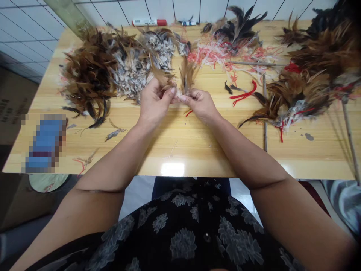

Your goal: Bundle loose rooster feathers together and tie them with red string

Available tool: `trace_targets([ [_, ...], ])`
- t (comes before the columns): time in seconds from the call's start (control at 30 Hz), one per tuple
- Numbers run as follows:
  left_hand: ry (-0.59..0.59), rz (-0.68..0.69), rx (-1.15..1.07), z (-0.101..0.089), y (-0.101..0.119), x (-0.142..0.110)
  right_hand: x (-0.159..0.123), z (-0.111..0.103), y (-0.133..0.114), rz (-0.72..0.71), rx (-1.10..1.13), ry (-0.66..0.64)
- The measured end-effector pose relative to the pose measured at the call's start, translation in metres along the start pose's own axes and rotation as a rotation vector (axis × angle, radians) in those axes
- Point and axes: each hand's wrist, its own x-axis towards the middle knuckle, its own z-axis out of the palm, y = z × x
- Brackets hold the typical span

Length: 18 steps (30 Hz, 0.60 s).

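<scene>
Brown feathers point(186, 75) held
One tuft point(161, 77) is pinched by the left hand point(154, 101), another by the right hand point(202, 106)

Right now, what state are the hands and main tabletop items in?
Left hand: closed on brown feathers
Right hand: pinching the base of a brown tuft
Red marker: capped, lying flat
Pink and white strands: tangled
Red strips: lying loose
Grey-white feathers: heaped
Dark brown pile: heaped

Feather piles point(88, 69) flank the fingers point(171, 92); the near-middle tabletop point(194, 148) is open.
</scene>
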Motion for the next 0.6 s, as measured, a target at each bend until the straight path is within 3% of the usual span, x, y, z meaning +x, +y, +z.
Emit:
trace_targets([
  [0.1, -0.028, 0.009, -0.027, 0.001, -0.003, 0.001, 0.002, -0.001, 0.004, -0.03, 0.011, -0.032],
  [0.3, -0.063, -0.097, -0.016, -0.003, 0.013, -0.005, 0.003, -0.005, 0.013, -0.037, -0.016, -0.078],
  [0.5, -0.021, -0.104, -0.111, -0.014, 0.002, 0.006, 0.006, -0.01, 0.016, -0.072, 0.011, -0.05],
  [0.6, -0.082, -0.123, -0.128, -0.014, 0.001, 0.006, 0.006, -0.011, 0.017, -0.064, 0.009, -0.042],
])
